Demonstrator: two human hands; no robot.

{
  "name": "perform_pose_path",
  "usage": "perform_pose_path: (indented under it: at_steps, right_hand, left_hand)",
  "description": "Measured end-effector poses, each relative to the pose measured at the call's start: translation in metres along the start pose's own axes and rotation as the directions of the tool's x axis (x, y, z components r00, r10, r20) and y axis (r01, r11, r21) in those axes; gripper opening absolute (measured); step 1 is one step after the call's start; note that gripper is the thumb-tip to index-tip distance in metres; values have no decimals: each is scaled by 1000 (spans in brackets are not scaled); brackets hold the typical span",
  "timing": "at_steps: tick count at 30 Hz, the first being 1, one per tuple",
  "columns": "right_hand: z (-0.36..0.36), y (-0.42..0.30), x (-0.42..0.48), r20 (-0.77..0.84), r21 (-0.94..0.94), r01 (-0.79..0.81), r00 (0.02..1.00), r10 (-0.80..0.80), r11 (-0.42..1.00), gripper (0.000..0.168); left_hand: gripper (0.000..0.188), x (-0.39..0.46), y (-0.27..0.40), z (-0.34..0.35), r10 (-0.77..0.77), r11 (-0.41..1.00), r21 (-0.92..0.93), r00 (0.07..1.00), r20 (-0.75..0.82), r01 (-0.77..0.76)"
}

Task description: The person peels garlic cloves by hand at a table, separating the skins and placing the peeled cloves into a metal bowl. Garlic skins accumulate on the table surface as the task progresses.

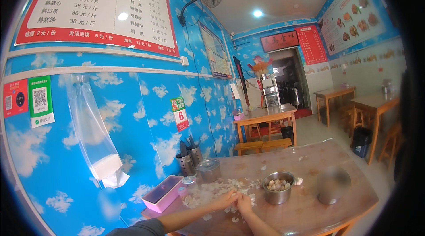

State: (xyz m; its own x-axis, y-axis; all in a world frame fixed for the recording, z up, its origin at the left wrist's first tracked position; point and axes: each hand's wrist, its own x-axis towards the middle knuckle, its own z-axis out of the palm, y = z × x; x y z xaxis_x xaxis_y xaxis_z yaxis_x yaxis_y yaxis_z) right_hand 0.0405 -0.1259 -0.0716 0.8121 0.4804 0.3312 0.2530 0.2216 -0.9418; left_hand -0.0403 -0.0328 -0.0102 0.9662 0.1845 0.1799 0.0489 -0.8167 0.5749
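My left hand [228, 199] and my right hand [244, 203] meet over the near part of a wooden table, fingertips together. Something small and pale seems pinched between them, too small to make out. Garlic skins [212, 191] lie scattered beneath and beyond the hands. Right of them stands a steel pot [278, 196] holding garlic cloves [279, 185]. A garlic bulb [298, 181] rests against or beside its right side. Farther right is another metal container [328, 198], its upper part blurred.
Along the table's left side stand a pink lidded box [162, 202], a lidded metal canister [209, 171], a small jar [190, 182] and perforated steel utensil holders [185, 164]. The blue wall borders the left. Other wooden tables [265, 113] and benches stand farther back.
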Motion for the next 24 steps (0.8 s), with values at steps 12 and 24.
perform_pose_path:
  at_steps: [12, 24]
  right_hand:
    - [-4, -11, 3, 330, 201, -433, 874, 356, 879, 36]
    - [-3, 10, 11, 427, 411, -454, 862, 273, 790, 28]
  left_hand:
    - [31, 3, -29, 10, 196, 977, -87, 981, -15, -196]
    - [33, -5, -1, -9, 191, 976, 101, 981, 19, -192]
